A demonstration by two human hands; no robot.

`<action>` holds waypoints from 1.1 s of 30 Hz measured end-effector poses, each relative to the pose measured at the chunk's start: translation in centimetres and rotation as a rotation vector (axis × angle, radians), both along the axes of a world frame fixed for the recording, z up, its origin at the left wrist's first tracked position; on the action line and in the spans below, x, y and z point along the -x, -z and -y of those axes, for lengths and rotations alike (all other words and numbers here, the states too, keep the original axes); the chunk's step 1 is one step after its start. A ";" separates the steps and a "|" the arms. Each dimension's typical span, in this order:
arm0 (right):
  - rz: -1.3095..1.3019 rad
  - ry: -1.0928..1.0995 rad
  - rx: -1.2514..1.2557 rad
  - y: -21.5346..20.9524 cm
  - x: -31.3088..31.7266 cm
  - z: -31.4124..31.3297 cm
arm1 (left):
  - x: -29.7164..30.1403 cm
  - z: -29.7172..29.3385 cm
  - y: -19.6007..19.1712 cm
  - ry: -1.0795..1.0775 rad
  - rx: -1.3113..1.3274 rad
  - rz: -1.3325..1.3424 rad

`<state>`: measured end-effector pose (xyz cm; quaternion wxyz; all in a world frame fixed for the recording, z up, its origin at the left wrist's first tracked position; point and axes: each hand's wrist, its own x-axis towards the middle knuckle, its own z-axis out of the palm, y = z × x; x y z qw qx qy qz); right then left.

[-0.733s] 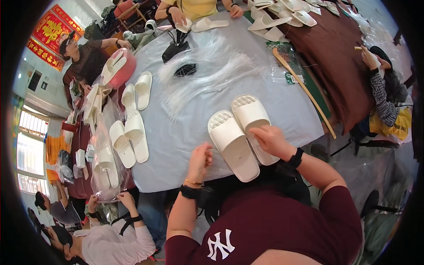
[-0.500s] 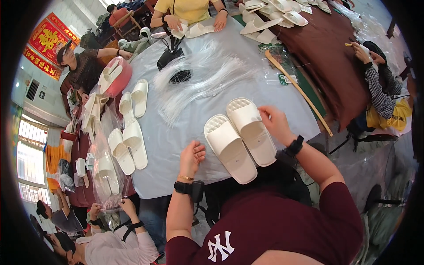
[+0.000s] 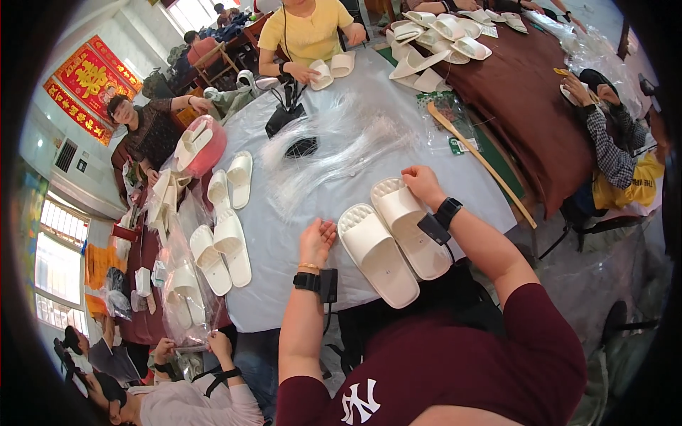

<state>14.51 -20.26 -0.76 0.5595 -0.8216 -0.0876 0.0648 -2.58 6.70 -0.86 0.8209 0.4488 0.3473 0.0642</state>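
Observation:
Two white open-toe slippers lie side by side at the near edge of the table, toes pointing away from me: the left slipper [image 3: 380, 257] and the right slipper [image 3: 408, 228]. My left hand [image 3: 317, 243] hovers beside the left slipper's outer side, palm turned inward, fingers loosely bent and apart, with nothing in it. My right hand [image 3: 425, 187] is beside the strap of the right slipper, its fingers reaching over toward the toe. Its fingers look loosely extended; whether they touch the slipper I cannot tell.
A bundle of clear plastic strands [image 3: 334, 145] lies on the pale table cover. White slippers [image 3: 229, 241] stand at the left; a wooden stick [image 3: 483, 160] lies at the right. More slippers [image 3: 451, 32] are piled on the brown-covered table. A person in yellow [image 3: 305, 35] handles slippers opposite.
My right hand has moved left over the right slipper's toe end. My left hand stays beside the left slipper. The whole view has shifted slightly. Opposite, the person's slippers have been turned.

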 end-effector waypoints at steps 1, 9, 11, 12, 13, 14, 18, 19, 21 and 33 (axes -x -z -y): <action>0.008 0.024 -0.033 -0.2 0.1 -0.2 | -0.4 0.1 -0.2 -0.041 0.031 0.034; 0.044 -0.066 -0.326 -2.4 1.6 -2.3 | -3.9 5.2 -3.5 0.110 -0.214 0.213; 0.018 -0.090 -0.436 -2.5 2.2 -3.1 | -4.4 6.9 -4.4 0.186 -0.326 0.228; 0.000 -0.165 -0.431 -2.7 2.5 -3.4 | -4.6 7.7 -4.7 0.225 -0.355 0.255; -0.016 -0.235 -0.425 -2.9 2.8 -3.5 | -4.9 8.3 -4.9 0.269 -0.384 0.284; -0.022 -0.239 -0.422 -3.0 3.1 -3.6 | -5.1 8.9 -5.1 0.265 -0.381 0.279; 0.060 -0.384 -0.366 -2.9 3.9 -3.9 | -5.5 9.6 -4.8 0.391 -0.364 0.260; 0.068 -0.403 -0.352 -2.9 4.0 -3.8 | -5.4 9.8 -4.6 0.380 -0.355 0.256; 0.076 -0.405 -0.348 -2.8 4.1 -3.8 | -5.5 9.9 -4.3 0.372 -0.344 0.247; 0.087 -0.534 -0.409 -4.2 5.2 -3.7 | -5.6 9.3 -4.1 0.352 -0.249 0.279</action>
